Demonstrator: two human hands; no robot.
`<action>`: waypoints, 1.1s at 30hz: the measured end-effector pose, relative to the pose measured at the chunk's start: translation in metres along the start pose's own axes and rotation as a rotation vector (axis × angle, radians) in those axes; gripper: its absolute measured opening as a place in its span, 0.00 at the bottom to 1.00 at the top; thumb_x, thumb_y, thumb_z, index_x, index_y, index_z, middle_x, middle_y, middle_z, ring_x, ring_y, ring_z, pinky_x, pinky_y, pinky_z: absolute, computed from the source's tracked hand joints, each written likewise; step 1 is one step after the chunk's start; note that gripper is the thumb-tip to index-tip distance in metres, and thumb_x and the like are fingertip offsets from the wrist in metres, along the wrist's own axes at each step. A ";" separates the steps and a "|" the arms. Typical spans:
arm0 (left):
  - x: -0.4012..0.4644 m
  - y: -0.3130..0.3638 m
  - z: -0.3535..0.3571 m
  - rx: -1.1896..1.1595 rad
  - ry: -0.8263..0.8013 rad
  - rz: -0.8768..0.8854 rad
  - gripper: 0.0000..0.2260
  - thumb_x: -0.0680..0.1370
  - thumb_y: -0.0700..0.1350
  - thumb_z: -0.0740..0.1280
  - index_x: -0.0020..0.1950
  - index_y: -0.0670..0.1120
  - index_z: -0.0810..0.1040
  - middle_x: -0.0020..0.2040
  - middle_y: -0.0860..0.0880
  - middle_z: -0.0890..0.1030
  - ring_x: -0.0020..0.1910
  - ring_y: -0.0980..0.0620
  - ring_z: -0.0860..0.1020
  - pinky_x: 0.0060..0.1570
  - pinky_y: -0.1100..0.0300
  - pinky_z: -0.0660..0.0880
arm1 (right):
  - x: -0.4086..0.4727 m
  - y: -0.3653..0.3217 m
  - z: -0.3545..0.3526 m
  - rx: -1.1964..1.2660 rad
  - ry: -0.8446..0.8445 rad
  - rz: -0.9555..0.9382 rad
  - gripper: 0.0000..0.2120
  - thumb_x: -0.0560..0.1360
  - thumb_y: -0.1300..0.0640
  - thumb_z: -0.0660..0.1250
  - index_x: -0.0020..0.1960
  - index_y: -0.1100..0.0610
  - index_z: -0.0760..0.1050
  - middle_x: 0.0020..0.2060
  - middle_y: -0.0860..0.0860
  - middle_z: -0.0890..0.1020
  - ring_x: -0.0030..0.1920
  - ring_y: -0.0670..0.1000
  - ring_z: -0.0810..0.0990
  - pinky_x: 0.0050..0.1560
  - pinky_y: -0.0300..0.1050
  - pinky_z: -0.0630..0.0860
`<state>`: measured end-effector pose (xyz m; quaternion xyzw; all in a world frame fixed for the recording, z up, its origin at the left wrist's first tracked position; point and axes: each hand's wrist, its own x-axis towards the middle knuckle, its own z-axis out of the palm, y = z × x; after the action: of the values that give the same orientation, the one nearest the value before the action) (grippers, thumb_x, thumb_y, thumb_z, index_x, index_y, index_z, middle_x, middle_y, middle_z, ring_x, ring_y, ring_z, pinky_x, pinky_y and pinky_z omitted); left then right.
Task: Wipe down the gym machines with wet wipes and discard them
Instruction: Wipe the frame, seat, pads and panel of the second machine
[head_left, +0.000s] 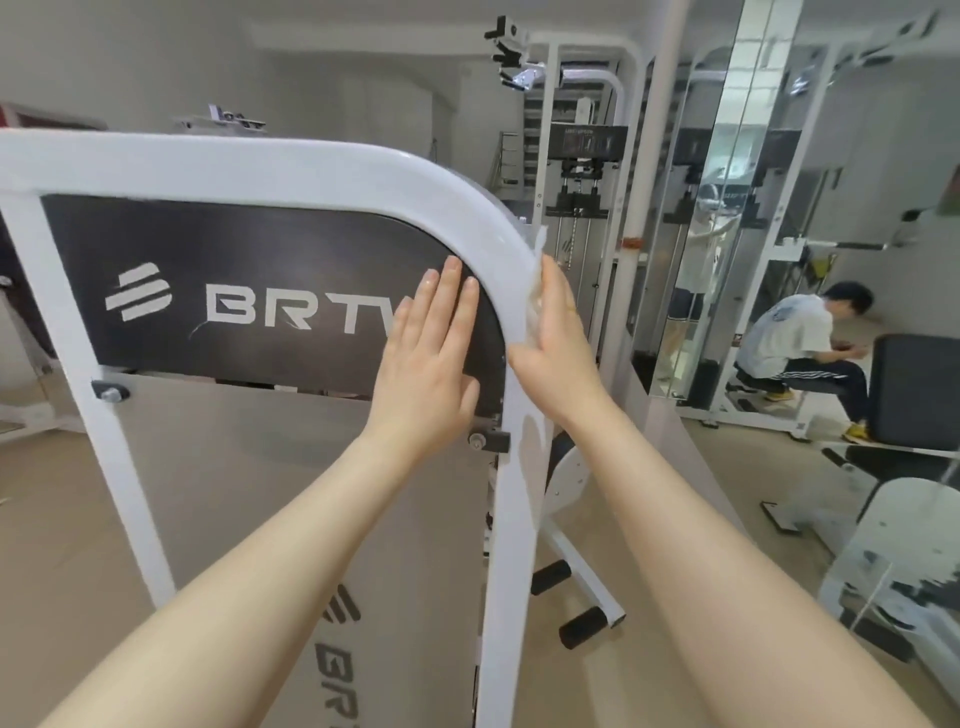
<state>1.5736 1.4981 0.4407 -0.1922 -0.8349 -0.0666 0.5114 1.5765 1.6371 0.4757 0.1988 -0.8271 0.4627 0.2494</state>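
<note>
Pressing a wet wipe (535, 291) against the white frame (498, 234) at centre, right hand (556, 332) perhaps curled round it; left hand (431, 358) flat, fingers straight, on the black panel (260, 270).

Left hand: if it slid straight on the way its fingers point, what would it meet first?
Probably the white frame tube curving just above the fingertips; the left hand lies flat on the black panel.
</note>
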 end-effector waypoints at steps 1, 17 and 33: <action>0.003 -0.001 0.000 0.000 -0.004 -0.016 0.33 0.67 0.43 0.52 0.73 0.38 0.59 0.74 0.38 0.60 0.72 0.42 0.53 0.70 0.51 0.48 | -0.002 0.002 -0.002 -0.025 -0.024 0.000 0.41 0.71 0.69 0.61 0.77 0.55 0.43 0.76 0.51 0.52 0.75 0.51 0.52 0.74 0.50 0.55; 0.026 -0.097 -0.018 -0.082 0.117 -0.124 0.30 0.71 0.44 0.54 0.73 0.39 0.61 0.75 0.38 0.57 0.73 0.43 0.53 0.70 0.46 0.50 | 0.075 -0.098 0.063 -0.736 0.197 -0.284 0.32 0.70 0.50 0.56 0.73 0.52 0.55 0.72 0.48 0.60 0.68 0.56 0.60 0.66 0.53 0.53; 0.017 -0.245 -0.054 -0.144 0.179 0.039 0.26 0.74 0.43 0.54 0.72 0.34 0.61 0.72 0.35 0.61 0.71 0.42 0.56 0.71 0.55 0.48 | 0.102 -0.143 0.152 -0.927 0.377 -0.286 0.27 0.75 0.47 0.48 0.66 0.60 0.69 0.61 0.56 0.75 0.61 0.60 0.69 0.66 0.51 0.53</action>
<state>1.5157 1.2607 0.5022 -0.2379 -0.7751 -0.1332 0.5699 1.5403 1.4255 0.5636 0.0919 -0.8503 0.0370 0.5169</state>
